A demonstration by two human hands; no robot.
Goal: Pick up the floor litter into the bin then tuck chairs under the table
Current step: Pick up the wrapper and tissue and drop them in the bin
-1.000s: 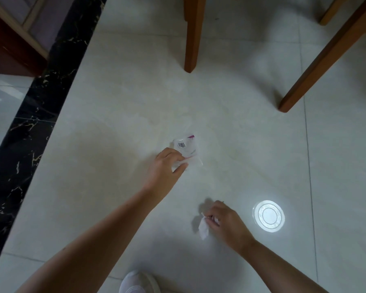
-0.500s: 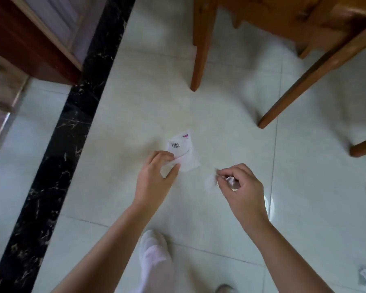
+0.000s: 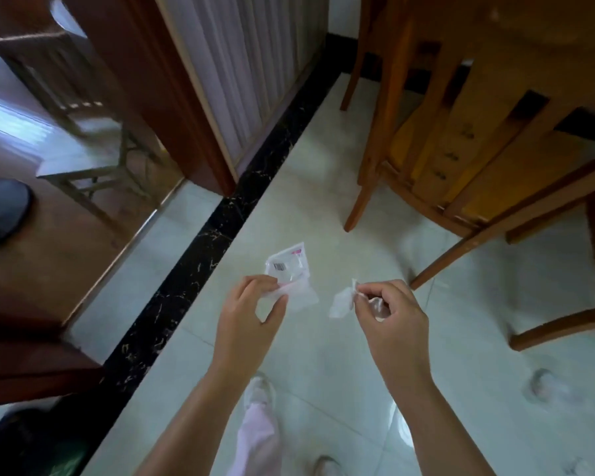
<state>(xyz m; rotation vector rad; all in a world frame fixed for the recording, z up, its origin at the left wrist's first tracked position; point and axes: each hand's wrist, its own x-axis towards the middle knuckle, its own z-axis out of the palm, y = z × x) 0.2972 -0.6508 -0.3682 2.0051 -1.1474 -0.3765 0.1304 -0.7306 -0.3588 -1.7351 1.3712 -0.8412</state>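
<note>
Head view gives us both hands held above the pale tiled floor point(image 3: 323, 365), apart from each other. Our left hand point(image 3: 251, 314) pinches a clear plastic wrapper with a barcode label and a pink mark point(image 3: 289, 267) by its lower edge, so its long side points up and away from us. Our right hand point(image 3: 392, 317) pinches a small white crumpled scrap point(image 3: 340, 302), which hangs just left of the fingertips. A dark rounded shape point(image 3: 31, 444) in the lower left corner is, we judge, the bin, but it is too blurred to be sure. It lies low and to our left, nearer the left hand. One blurred clear piece of litter point(image 3: 547, 389) rests on the floor at the right, nearer the right hand.
</note>
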